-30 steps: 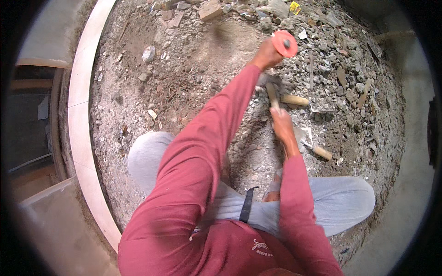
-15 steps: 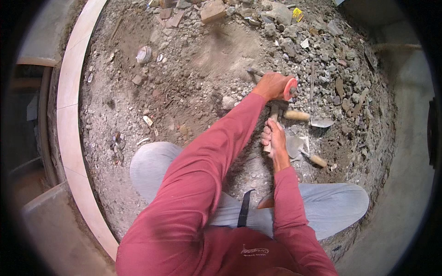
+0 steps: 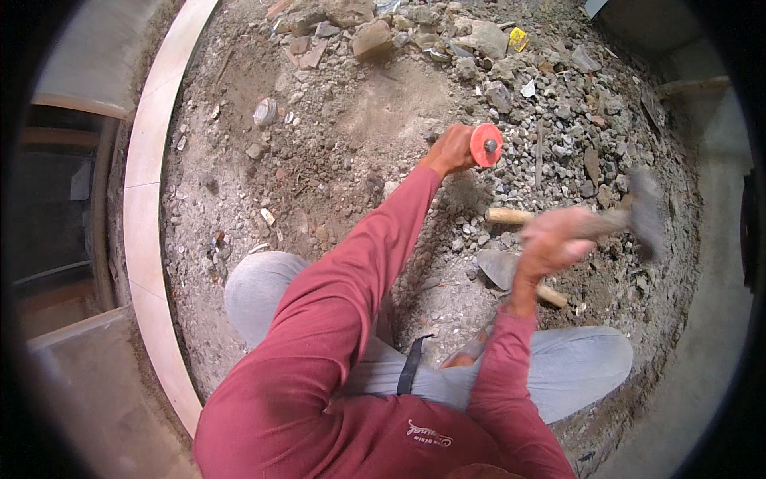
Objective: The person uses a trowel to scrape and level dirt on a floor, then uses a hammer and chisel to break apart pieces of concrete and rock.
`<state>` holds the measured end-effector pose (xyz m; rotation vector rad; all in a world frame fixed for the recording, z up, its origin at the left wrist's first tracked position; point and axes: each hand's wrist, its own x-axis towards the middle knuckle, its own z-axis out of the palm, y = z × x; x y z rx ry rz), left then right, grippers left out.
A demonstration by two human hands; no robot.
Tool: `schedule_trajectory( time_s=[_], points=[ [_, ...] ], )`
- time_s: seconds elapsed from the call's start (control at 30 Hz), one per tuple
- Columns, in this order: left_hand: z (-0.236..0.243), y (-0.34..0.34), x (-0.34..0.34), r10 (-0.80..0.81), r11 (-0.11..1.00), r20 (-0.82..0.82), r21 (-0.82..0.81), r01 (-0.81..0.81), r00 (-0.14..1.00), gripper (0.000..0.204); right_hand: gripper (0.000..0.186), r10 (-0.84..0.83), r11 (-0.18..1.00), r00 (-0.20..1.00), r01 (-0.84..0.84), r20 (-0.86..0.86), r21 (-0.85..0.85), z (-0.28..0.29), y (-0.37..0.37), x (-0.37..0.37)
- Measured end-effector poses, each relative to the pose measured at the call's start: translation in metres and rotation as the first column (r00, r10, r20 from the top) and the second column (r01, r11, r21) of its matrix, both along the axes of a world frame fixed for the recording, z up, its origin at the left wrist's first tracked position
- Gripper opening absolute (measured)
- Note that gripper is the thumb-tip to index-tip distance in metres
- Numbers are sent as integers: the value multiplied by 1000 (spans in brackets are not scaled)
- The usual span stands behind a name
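My left hand (image 3: 453, 149) is closed round a chisel with a round orange hand guard (image 3: 486, 145); the steel end shows at the guard's centre. The chisel's lower part is hidden by the hand. My right hand (image 3: 556, 239), smeared by motion, grips the wooden handle of a hammer. The hammer's grey head (image 3: 646, 214) is off to the right, well apart from the chisel. Below the right hand lies a trowel (image 3: 499, 269) with a wooden handle, partly covered by my wrist. Another wooden handle (image 3: 508, 215) lies beyond it, its far end hidden behind the hand.
Broken stones and rubble (image 3: 550, 120) cover the ground ahead and right. A brick piece (image 3: 372, 40) and a yellow wrapper (image 3: 518, 40) lie at the far side. Pale tile edging (image 3: 142, 215) curves along the left. My bent knees in grey trousers (image 3: 578, 363) frame the near ground.
The hammer has swung away from the chisel to the right, carried by my right hand. My left hand has tilted, so the orange guard now faces up more fully.
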<state>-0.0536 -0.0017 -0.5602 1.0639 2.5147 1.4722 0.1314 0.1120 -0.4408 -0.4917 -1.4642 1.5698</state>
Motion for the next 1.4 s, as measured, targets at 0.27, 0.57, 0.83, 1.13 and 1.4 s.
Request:
schedule_trajectory(
  time_s=[0.27, 0.57, 0.83, 1.13, 1.4],
  points=[
    [-24, -10, -1, 90, 996, 7, 1, -90, 996, 33, 27, 506, 834, 711, -257, 489, -489, -36, -15, 20],
    [-31, -2, 2, 143, 988, -84, -43, -147, 986, 30, 30, -97, 986, 995, 91, -33, -137, 67, -2, 5],
    [-32, 4, 17, 73, 997, -208, 26, -70, 975, 29, 24, 573, 757, 700, -254, 425, -602, -61, -25, 29],
    [-19, 6, 15, 18, 994, -145, -107, -34, 989, 33, 32, -38, 924, 995, 72, 96, -375, -4, 20, 12],
    [-46, -28, 24, 51, 949, -197, -296, -109, 979, 82, 18, 669, 592, 668, -216, 325, -776, -102, -38, 30]
  ],
)
